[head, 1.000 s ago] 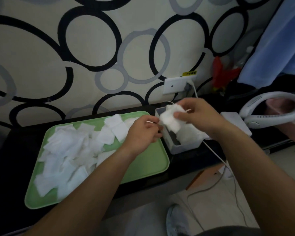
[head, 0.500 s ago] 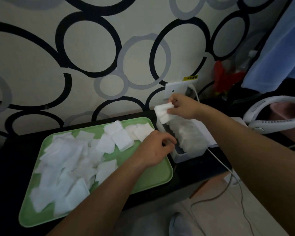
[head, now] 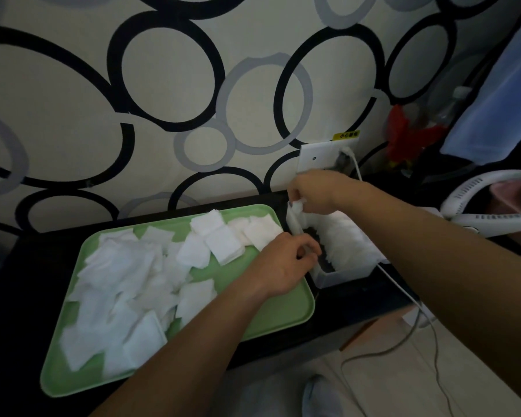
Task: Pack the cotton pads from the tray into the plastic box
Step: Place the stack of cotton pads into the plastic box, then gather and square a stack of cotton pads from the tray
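A green tray (head: 286,308) lies on the dark table and holds several square white cotton pads (head: 127,275), most of them heaped at its left and back. Right of the tray stands a clear plastic box (head: 343,273) with a row of pads (head: 349,239) standing inside it. My right hand (head: 316,191) is over the box's far end, fingers pinched on a few cotton pads (head: 297,207) that point down into the box. My left hand (head: 286,266) rests at the tray's right edge, fingers curled against the box's near left wall; whether it grips anything is hidden.
A white wall socket (head: 319,155) with a plug and white cable (head: 403,290) sits behind the box; the cable runs past the box's right side to the floor. A white neck fan (head: 494,212) lies at right. The table's front edge is close below the tray.
My right hand has lowered the pads from above the box's far end down into it. My left hand has slid right, up against the box's wall.
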Tool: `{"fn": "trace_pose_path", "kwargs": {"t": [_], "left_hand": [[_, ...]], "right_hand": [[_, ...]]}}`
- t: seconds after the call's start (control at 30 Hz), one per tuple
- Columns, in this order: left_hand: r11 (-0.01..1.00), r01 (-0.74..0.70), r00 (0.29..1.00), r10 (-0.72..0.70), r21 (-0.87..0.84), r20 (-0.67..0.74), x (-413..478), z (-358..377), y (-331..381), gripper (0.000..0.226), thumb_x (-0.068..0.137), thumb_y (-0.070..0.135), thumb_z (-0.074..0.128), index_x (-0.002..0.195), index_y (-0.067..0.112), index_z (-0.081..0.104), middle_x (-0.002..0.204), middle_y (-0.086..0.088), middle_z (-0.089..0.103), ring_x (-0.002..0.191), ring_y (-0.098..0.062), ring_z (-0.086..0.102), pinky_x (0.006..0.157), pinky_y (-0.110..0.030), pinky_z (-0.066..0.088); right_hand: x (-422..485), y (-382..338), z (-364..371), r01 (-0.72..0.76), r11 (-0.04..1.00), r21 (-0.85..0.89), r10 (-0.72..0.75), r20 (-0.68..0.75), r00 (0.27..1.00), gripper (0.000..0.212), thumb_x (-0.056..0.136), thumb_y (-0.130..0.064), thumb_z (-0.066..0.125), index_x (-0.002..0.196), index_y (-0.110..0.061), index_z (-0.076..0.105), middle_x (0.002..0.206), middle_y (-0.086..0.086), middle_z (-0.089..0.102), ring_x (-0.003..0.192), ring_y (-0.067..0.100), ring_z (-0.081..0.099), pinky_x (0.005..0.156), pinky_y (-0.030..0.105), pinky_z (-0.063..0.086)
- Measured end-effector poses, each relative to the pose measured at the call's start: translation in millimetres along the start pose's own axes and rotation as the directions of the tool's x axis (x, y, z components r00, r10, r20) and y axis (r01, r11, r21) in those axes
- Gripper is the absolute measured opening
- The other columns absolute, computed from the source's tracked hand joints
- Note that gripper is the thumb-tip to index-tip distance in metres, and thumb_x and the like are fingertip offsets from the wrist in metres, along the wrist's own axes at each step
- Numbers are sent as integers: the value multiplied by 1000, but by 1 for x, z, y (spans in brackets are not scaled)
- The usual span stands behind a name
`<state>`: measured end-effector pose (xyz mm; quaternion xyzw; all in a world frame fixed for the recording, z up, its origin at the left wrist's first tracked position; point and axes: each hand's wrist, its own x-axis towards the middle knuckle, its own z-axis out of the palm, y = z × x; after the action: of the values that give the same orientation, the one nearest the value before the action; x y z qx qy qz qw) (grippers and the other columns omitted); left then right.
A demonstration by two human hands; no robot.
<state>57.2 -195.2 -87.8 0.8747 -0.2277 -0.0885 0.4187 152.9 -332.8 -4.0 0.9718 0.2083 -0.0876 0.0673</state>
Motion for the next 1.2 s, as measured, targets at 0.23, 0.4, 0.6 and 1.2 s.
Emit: {"fn": "trace_pose_path", "kwargs": {"t": [0.23, 0.4, 0.6, 1.2], "left_hand": [[999, -18, 1000, 18, 33, -1, -1, -3, 1, 13, 95, 28, 58, 103, 29, 67, 103, -3, 60, 91, -15, 60, 81, -32, 49], [1000, -3, 1000, 2, 24, 25, -6, -9, 9, 22, 97, 25, 57, 116, 25, 68, 104, -1, 61, 92, -12, 57, 82, -28, 46], [976, 122, 983, -144, -182, -113, -25, -48, 2, 26, 95, 28, 61, 121, 32, 63, 99, 14, 64, 80, -5, 60, 67, -17, 47], [893, 240, 843, -386, -380, -375, -76, -107, -25, 10, 90, 15, 62, 95, 19, 70, 91, -1, 69, 76, -15, 69, 68, -25, 49]], "right_hand": [[3, -5, 8, -79, 997, 11, 80, -117, 990, 16, 86, -16, 68, 102, -20, 69, 104, 5, 66, 93, 24, 62, 83, 38, 54], [0, -8, 10, -133, 986, 98, 146, -148, 978, 23, 89, -7, 60, 108, -19, 63, 106, 8, 62, 93, 25, 61, 84, 40, 55], [-17, -25, -3, -78, 906, 416, 235, -341, 910, 20, 88, -12, 61, 102, -24, 68, 101, 0, 71, 94, 21, 66, 84, 41, 56], [-5, -98, 27, -172, 920, 352, 191, -21, 981, 66, 74, -14, 82, 132, -13, 50, 128, 13, 56, 114, 30, 57, 91, 38, 50]]}}
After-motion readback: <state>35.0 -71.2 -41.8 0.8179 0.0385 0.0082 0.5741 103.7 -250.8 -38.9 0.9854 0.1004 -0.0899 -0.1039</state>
